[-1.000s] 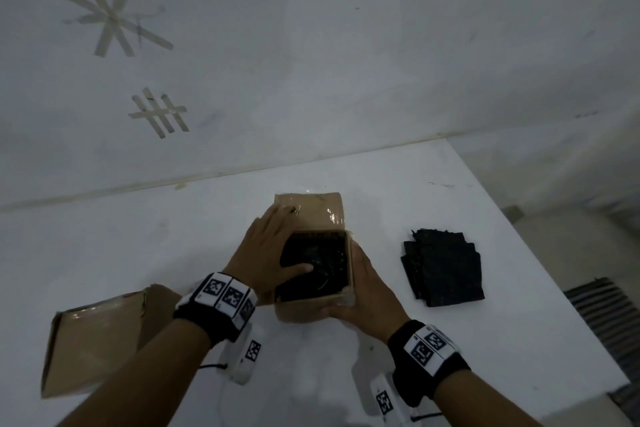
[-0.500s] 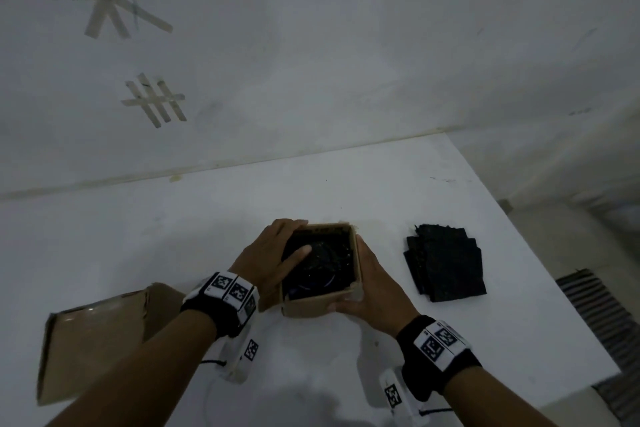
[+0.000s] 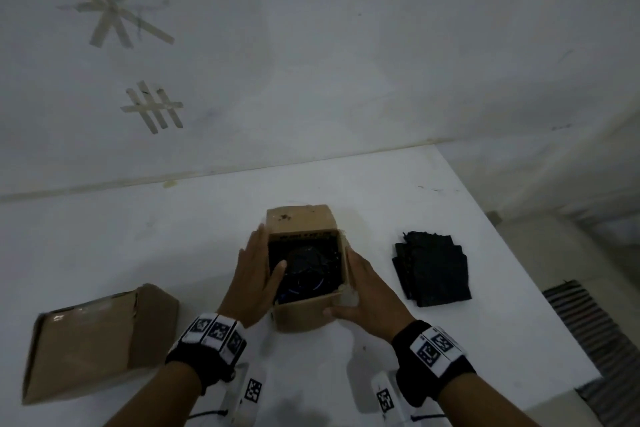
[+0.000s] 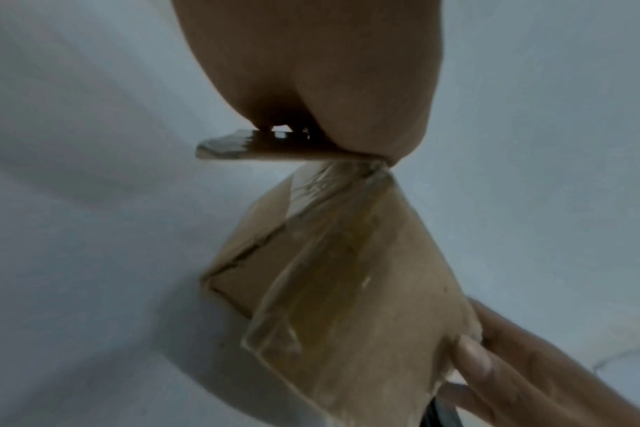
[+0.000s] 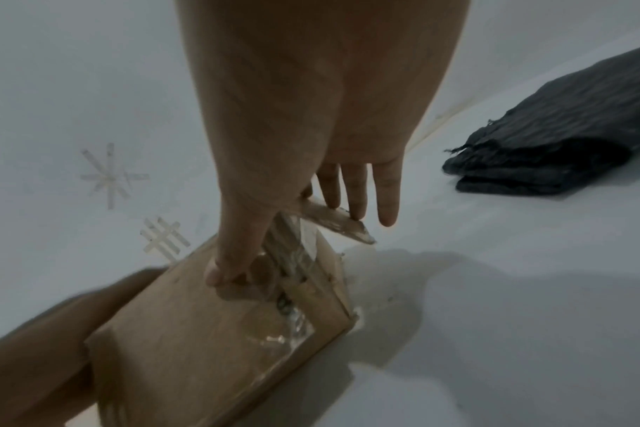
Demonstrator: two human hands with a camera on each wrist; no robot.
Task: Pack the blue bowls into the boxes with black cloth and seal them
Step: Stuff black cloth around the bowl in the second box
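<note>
A small open cardboard box (image 3: 304,315) stands mid-table. Black cloth (image 3: 304,260) fills it, and a thin blue bowl rim (image 3: 301,289) shows under the cloth. The far flap (image 3: 299,222) stands up behind the opening. My left hand (image 3: 254,274) lies flat along the box's left side with straight fingers, its thumb reaching over the rim onto the cloth. My right hand (image 3: 367,291) presses the right side. In the right wrist view its fingers (image 5: 355,190) lie straight on the side flap and its thumb pushes on the box's (image 5: 201,332) near face.
A stack of folded black cloths (image 3: 433,270) lies to the right of the box, close to the table's right edge. A second, larger cardboard box (image 3: 93,340) lies on its side at the near left. The wall with tape marks runs behind the table.
My left fingers have slid off the far flap to the box's left side. The far flap, low half a second ago, stands up again. The right hand stays on the right side.
</note>
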